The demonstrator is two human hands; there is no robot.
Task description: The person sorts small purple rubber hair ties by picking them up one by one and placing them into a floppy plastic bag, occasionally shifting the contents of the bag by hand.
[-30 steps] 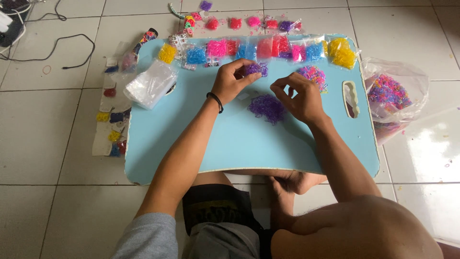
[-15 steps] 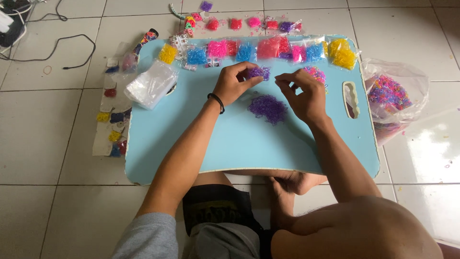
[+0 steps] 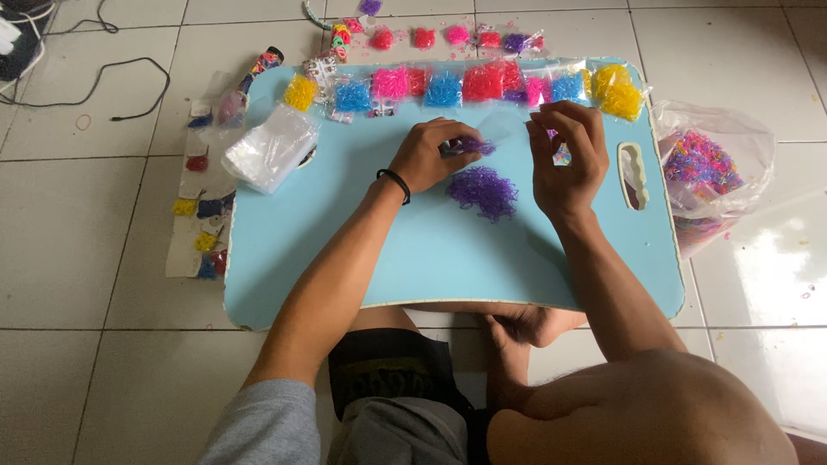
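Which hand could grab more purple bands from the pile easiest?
Probably the left hand. It sits right beside the purple pile and already pinches a few purple bands. The right hand is raised, its fingers at a clear bag above the pile.

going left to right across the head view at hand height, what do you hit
floor packets → clear bag stack → left hand → purple band pile → right hand → board handle slot → bag of mixed bands
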